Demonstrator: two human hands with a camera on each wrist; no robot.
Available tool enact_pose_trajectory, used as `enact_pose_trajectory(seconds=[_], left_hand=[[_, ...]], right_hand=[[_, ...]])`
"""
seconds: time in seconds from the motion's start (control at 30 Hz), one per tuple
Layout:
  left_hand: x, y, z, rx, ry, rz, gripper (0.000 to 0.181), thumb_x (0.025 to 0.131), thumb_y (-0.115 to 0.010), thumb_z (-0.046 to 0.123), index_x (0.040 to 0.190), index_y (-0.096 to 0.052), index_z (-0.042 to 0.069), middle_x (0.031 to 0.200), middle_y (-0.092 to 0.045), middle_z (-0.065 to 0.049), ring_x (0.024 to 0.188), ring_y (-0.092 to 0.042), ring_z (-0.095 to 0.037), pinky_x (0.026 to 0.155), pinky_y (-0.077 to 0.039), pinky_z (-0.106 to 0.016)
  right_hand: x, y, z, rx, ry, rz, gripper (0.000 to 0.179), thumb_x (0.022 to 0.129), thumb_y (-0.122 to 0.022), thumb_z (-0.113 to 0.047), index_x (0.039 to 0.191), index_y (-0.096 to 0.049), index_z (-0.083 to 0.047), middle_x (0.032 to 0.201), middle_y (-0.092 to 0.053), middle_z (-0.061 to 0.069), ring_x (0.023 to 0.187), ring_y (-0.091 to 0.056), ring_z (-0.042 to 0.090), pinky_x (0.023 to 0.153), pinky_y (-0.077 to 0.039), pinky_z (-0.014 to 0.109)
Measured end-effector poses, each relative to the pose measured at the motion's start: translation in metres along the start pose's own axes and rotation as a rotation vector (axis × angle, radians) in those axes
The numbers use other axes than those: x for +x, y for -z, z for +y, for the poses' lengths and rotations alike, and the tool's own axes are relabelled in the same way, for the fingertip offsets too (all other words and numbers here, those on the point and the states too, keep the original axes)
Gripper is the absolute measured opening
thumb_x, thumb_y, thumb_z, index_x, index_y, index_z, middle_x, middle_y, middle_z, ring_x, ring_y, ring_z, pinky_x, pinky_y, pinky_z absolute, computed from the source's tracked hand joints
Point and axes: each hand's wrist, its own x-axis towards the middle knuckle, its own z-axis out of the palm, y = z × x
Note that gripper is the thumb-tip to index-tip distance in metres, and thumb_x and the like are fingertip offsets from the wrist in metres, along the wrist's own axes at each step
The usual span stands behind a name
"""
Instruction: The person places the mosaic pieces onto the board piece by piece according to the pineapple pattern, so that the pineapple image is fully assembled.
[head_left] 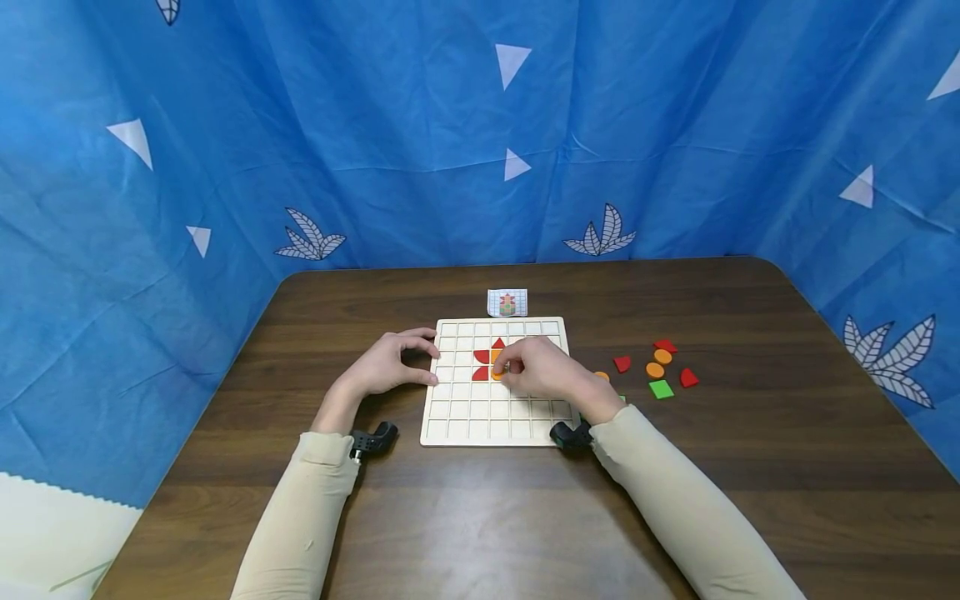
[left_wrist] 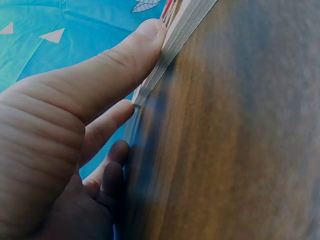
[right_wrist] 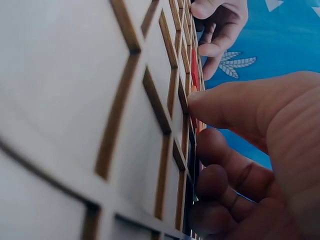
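A pale gridded board [head_left: 457, 429] lies flat on the table. At its left edge is my left hand [head_left: 386, 362], thumb and forefinger spread in a wide curve; in the left wrist view the thumb [left_wrist: 125, 55] rests against the board's edge. My right hand [head_left: 540, 367] reaches over the board and pinches an orange disc [head_left: 497, 376] at a cell near the middle. Just above the disc sits an orange piece [head_left: 495, 356], topped by a red triangle [head_left: 498, 342]. Two red curved pieces [head_left: 481, 357] fill cells to the left. The right fingers partly cover the disc.
A small picture card [head_left: 507, 303] lies behind the board. Right of the board are loose pieces: red ones [head_left: 622, 363], orange discs [head_left: 662, 357] and a green parallelogram [head_left: 661, 389]. My right forearm partly covers others. A blue curtain [head_left: 427, 125] hangs behind the table.
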Motion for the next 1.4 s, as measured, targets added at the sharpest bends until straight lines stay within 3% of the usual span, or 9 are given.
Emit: enact_pose_trajectory(seconds=[0.33,0.73,1.0,1.4], left_hand=[[0.000,-0.001,-0.002,0.006,0.000,0.002,0.035,0.077,-0.093,0.028,0.106,-0.075,0.021,0.152,-0.055,-0.004,0.146,-0.046,-0.029,0.121,-0.036,-0.049],[0.001,-0.001,-0.003,-0.003,0.010,0.003,0.035,0.077,-0.093,0.027,0.106,-0.075,0.022,0.152,-0.055,-0.004,0.148,-0.044,-0.028,0.122,-0.035,-0.049],[0.002,-0.001,0.000,-0.007,0.015,-0.003,0.034,0.078,-0.092,0.028,0.107,-0.075,0.022,0.153,-0.054,-0.004,0.147,-0.044,-0.029,0.122,-0.035,-0.050],[0.000,-0.003,-0.004,0.009,-0.006,0.001,0.034,0.078,-0.092,0.027,0.108,-0.075,0.021,0.153,-0.054,-0.006,0.148,-0.043,-0.029,0.121,-0.036,-0.050]], right_hand=[[-0.009,0.006,0.003,0.024,-0.032,-0.012,0.012,0.092,-0.073,-0.014,0.101,-0.079,-0.020,0.078,-0.064,-0.005,0.072,-0.053,0.016,0.065,-0.044,0.029],[-0.044,0.025,0.021,0.001,-0.086,0.011,0.012,0.093,-0.077,-0.018,0.105,-0.078,-0.018,0.077,-0.060,-0.002,0.077,-0.054,0.017,0.064,-0.046,0.030],[-0.079,0.045,0.053,-0.023,-0.073,0.093,0.009,0.094,-0.075,-0.013,0.102,-0.076,-0.017,0.082,-0.061,-0.003,0.074,-0.054,0.016,0.061,-0.045,0.028],[-0.134,0.077,0.101,-0.099,-0.128,0.204,0.013,0.091,-0.078,-0.010,0.104,-0.076,-0.014,0.083,-0.062,-0.002,0.073,-0.052,0.016,0.059,-0.046,0.025]])
